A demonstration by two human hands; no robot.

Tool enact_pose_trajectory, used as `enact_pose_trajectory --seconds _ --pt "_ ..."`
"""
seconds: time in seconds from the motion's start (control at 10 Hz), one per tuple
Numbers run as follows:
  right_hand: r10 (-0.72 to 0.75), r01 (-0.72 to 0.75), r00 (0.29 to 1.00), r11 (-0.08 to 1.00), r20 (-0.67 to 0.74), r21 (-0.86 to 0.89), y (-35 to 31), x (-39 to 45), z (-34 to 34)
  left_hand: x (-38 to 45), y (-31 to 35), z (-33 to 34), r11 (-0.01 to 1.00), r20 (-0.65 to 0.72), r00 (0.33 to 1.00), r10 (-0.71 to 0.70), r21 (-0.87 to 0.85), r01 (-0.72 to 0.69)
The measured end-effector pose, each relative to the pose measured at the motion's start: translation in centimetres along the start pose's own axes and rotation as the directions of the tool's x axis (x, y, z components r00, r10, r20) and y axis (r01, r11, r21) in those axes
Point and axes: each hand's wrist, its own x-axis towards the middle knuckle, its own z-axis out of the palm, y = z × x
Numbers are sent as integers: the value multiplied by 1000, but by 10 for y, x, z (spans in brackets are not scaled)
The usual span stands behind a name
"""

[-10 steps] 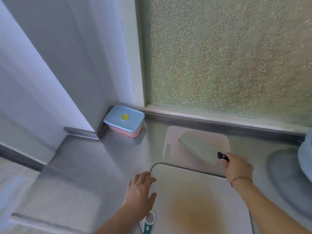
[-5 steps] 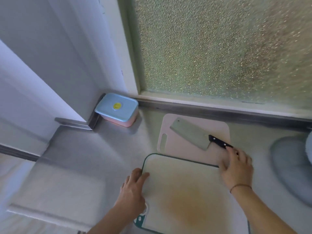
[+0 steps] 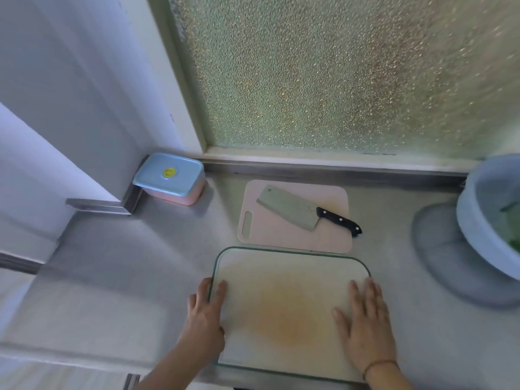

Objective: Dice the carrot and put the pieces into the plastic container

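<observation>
Although my task is a carrot, I cannot see one anywhere on the counter (image 3: 146, 257), so how it handles is judgement only: a carrot should be stiff, dense and round enough to roll, best pinned near one end with curled fingers well back from the blade. My left hand (image 3: 206, 313) lies open along the left edge of the large cutting board (image 3: 284, 299), thumb over its green rim, and my right hand (image 3: 365, 322) rests flat and open on the board's right side; neither holds anything. That board sits at the counter's near edge and carries an orange stain in its middle. Just behind it, touching or nearly so, lies a smaller pink board (image 3: 332, 201) with the cleaver (image 3: 289, 211) flat on it, blade toward the left and its black handle (image 3: 339, 220) jutting past the right rim; I would take it by that handle, and I expect it to feel heavy at the blade end. The plastic container (image 3: 171, 178), pink with a pale blue lid on, stands in the counter's far left corner; it looks light and likely to slide on the steel, so I would steady it while lifting the lid. At the counter's right edge stands a blue basin (image 3: 478, 220) with something green inside. The counter is brushed metal, backed by a frosted window (image 3: 337, 80).
</observation>
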Motion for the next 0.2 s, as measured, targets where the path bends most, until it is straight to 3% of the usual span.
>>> enact_pose_trajectory --seconds 0.2 --pt "2 -1 998 1000 58 -16 0 -4 -2 -14 -11 8 1000 -19 1000 12 -11 -12"
